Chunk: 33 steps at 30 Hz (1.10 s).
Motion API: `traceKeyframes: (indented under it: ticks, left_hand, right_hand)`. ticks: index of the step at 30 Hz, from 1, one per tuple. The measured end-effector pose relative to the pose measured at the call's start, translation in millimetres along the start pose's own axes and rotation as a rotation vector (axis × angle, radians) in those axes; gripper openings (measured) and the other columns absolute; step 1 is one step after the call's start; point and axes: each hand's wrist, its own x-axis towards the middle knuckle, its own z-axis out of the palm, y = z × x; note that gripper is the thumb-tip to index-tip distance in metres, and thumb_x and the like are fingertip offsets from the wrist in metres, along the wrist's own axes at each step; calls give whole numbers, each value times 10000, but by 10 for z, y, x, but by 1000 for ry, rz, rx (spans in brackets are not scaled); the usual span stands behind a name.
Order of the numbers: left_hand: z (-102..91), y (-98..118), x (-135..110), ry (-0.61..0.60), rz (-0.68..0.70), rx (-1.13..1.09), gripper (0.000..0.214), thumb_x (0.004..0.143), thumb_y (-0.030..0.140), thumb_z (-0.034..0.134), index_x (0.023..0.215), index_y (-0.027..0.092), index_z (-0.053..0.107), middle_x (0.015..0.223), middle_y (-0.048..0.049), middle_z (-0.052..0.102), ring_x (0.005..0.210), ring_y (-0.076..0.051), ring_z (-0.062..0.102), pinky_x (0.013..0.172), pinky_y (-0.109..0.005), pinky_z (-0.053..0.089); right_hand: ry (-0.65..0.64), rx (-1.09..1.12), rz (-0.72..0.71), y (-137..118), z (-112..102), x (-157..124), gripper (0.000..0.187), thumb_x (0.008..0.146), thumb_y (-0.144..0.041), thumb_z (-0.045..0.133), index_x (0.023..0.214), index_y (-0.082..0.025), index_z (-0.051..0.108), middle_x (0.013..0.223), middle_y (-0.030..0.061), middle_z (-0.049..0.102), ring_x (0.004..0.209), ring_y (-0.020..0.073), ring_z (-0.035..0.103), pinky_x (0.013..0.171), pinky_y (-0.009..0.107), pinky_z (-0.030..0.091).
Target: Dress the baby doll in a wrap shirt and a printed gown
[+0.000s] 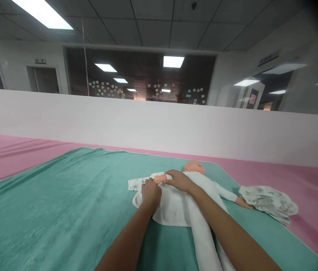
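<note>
Head view shows a doll (209,184) in white clothing lying on a green blanket (63,195), its head at the far end. The right hand (180,181) has its fingers closed on the doll's arm at the scene's left, near the wrist. Beside the doll's small hand, the left hand (151,194) curls its fingers against patterned cloth (136,184); whether they grip it, I cannot tell. At right, a bunched patterned garment (268,203) lies by the doll's other hand.

Before me the doll (205,182) lies on the blanket (63,203), a garment (172,212) to its left, perhaps partly under it, a bundled cloth (268,203) to its right, the wall (153,124) behind.
</note>
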Motion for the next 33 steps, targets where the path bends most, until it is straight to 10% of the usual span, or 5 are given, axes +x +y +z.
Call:
traceKeyframes:
  ticks: [11,21,33]
  left_hand:
    - [-129,-157,64,84,-218,-223,204,857,147,318,898,223,502,835,-25,620,750,-172,557,592,-249,343]
    - [-267,187,-97,92,372,219,189,884,174,354,785,197,514,906,-72,533,863,-208,469,741,-317,337]
    - [-186,-182,19,147,-73,-211,196,849,121,304,872,208,479,869,-38,579,809,-177,532,665,-268,359]
  right_hand:
    - [-32,-385,54,90,110,89,298,805,-436,501,998,-243,622,1017,46,634,936,217,556,752,311,363]
    - [-12,-485,101,7,177,74,272,828,-398,499,979,-199,607,1034,103,608,1006,238,514,809,336,349]
    - [-79,-520,-8,38,298,140,421,738,-542,567,1001,-214,594,1030,88,639,994,257,539,825,359,367]
